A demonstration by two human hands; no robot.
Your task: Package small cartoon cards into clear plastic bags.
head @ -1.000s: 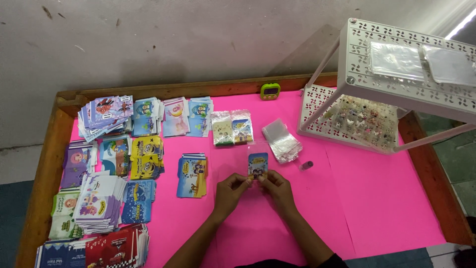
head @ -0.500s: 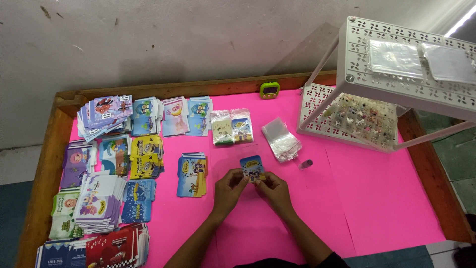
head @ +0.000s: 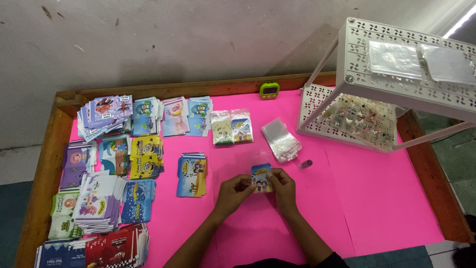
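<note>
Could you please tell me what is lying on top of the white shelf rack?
Two clear plastic sleeves lie flat on the white rack's top shelf. Whatever they hold, if anything, cannot be made out.

one timer (head: pixel 269 90), one rack (head: pixel 396 74), two hands (head: pixel 235 191)

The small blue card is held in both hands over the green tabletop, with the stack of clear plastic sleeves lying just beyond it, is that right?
Not quite. In the head view the tabletop is bright pink, not green. The rest holds: the left hand and right hand hold the small blue card, and the stack of clear plastic sleeves lies just beyond it.
</note>
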